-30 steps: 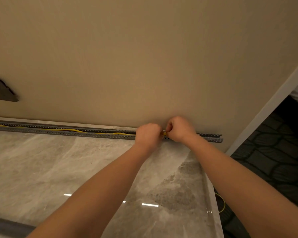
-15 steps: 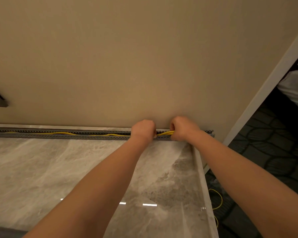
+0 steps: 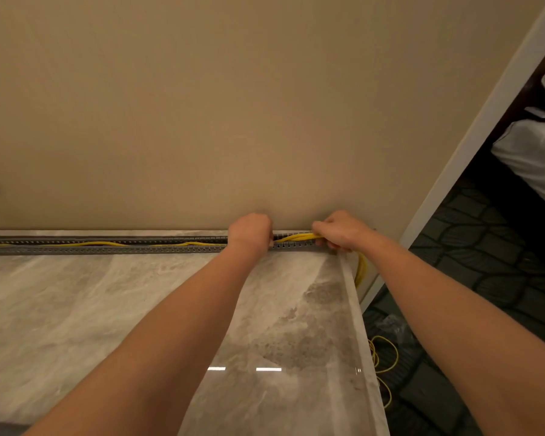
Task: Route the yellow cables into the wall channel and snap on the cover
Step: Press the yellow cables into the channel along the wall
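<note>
A: Largest first. A beige wall (image 3: 233, 105) is seen filling the upper view. Below it a grey marbled bench (image 3: 76, 309) is laid out, its right edge ending beside a white door frame (image 3: 472, 146). A dark patterned floor (image 3: 485, 262) is seen past the frame, with a white bundle (image 3: 535, 152) lying on it at the far right.

B: And the channel?

A: A grey slotted wall channel (image 3: 107, 245) is run along the joint of wall and bench, from the left edge to the bench's right corner. It is left open on top; no cover is fitted on it.

B: Cables?

A: The yellow cables (image 3: 296, 237) are seen partly seated. Thin strands are laid inside the channel to the left. Between the two hands a bunch is lifted a little above the slots. Past the corner the cables are dropped over the bench end, and loose loops are noted on the floor below.

B: Hands?

A: The left hand (image 3: 250, 232) is closed into a fist at the channel; what is pinched in its grip is hidden by the knuckles, so that cannot be told. The right hand (image 3: 343, 231) is placed at the channel's right end, its grip clamped on the cable bunch.
</note>
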Motion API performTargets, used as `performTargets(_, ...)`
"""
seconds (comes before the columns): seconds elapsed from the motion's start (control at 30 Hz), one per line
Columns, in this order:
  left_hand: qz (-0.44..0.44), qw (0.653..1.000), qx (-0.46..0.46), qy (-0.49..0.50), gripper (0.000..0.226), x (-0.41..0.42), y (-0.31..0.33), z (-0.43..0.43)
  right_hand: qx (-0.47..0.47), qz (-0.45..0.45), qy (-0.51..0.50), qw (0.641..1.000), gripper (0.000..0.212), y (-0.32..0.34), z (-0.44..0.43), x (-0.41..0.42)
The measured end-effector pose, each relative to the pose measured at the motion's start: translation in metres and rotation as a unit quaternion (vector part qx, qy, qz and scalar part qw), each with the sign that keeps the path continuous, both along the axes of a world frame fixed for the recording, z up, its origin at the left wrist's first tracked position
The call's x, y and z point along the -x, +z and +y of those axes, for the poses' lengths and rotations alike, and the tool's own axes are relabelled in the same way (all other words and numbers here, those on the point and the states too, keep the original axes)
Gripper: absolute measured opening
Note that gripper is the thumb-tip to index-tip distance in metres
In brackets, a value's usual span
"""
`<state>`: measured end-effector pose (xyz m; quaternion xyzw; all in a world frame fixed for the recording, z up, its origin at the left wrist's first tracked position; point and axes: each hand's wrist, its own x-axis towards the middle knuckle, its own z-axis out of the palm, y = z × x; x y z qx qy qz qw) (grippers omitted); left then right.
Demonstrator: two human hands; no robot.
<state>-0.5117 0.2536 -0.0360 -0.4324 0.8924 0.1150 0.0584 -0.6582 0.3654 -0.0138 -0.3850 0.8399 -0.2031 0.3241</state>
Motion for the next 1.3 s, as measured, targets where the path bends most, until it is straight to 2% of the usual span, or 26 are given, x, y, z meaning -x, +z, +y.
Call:
performTargets(0.07, -0.005, 1.0, 0.008, 0.0, 0.02, 0.0, -0.001, 0.002, 0.029, 0.008, -0.01, 1.0, 0.022, -0.001, -0.001, 0.006)
performTargets(0.2, -0.015, 0.999, 0.031, 0.001, 0.022, -0.001, -0.001, 0.007, 0.035, -0.011, 0.002, 0.999, 0.023, 0.0, -0.002, 0.017)
performTargets(0.3, -0.024, 0.999, 0.044, -0.009, 0.023, -0.001, 0.0, 0.009, 0.051, 0.099, 0.033, 0.993, 0.018, -0.004, -0.005, 0.015)
performTargets(0.4, -0.043, 0.997, 0.062, -0.024, 0.025, 0.002, 0.002, 0.013, 0.065, 0.225, 0.056, 0.971, 0.009, -0.011, -0.003, 0.01)
performTargets(0.47, -0.063, 0.995, 0.074, -0.033, 0.025, 0.004, 0.003, 0.016, 0.077, 0.258, 0.072, 0.96, 0.006, -0.015, -0.003, 0.011)
performTargets(0.57, -0.087, 0.989, 0.102, -0.056, 0.022, 0.008, 0.005, 0.021, 0.075, 0.264, 0.091, 0.957, 0.007, -0.018, -0.004, 0.014)
performTargets(0.63, -0.074, 0.988, 0.117, -0.067, 0.019, 0.011, 0.005, 0.024, 0.075, 0.263, 0.108, 0.956, 0.007, -0.02, -0.004, 0.017)
performTargets(0.77, 0.013, 0.99, 0.115, -0.077, 0.022, 0.014, -0.001, 0.03, 0.082, 0.252, 0.128, 0.956, 0.009, -0.025, -0.002, 0.023)
performTargets(0.87, 0.092, 0.986, 0.104, -0.092, 0.023, 0.011, -0.014, 0.031, 0.094, 0.205, 0.138, 0.964, 0.007, -0.029, 0.003, 0.029)
performTargets(0.97, 0.124, 0.978, 0.105, -0.131, 0.026, 0.019, -0.02, 0.039, 0.098, 0.18, 0.149, 0.967, 0.002, -0.031, 0.005, 0.031)
performTargets(1.07, 0.144, 0.973, 0.127, -0.125, 0.026, 0.028, -0.02, 0.051, 0.113, 0.163, 0.15, 0.969, 0.015, -0.032, 0.007, 0.03)
performTargets(1.23, 0.104, 0.973, 0.167, -0.117, 0.03, 0.041, -0.016, 0.058, 0.159, 0.208, 0.131, 0.956, 0.02, -0.039, 0.016, 0.03)
performTargets(1.3, 0.077, 0.973, 0.181, -0.124, 0.024, 0.048, -0.01, 0.059, 0.168, 0.238, 0.12, 0.949, 0.02, -0.039, 0.019, 0.03)
